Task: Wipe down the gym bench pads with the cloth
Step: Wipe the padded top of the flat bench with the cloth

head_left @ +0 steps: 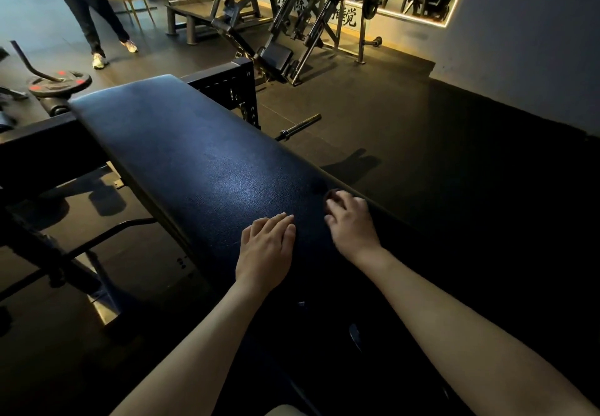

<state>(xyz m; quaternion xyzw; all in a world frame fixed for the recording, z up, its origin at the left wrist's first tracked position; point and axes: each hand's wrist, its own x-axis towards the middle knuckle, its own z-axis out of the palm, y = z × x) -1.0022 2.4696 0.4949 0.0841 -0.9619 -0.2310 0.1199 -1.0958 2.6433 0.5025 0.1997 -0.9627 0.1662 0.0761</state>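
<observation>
A long black padded gym bench pad [194,156] runs from the upper left toward me. My left hand [266,250] lies flat on the near part of the pad, fingers straight and together. My right hand [350,224] sits at the pad's right edge with its fingers curled down. A small dark rounded shape [332,193] shows at its fingertips, and I cannot tell whether it is cloth. No cloth is plainly visible in this dim light.
The black steel frame [227,88] stands behind the pad. A barbell end [302,125] pokes out on the right, and a weight plate [60,83] lies at the left. Machines [292,26] line the back wall. A person's legs [94,13] stand far left on dark rubber floor.
</observation>
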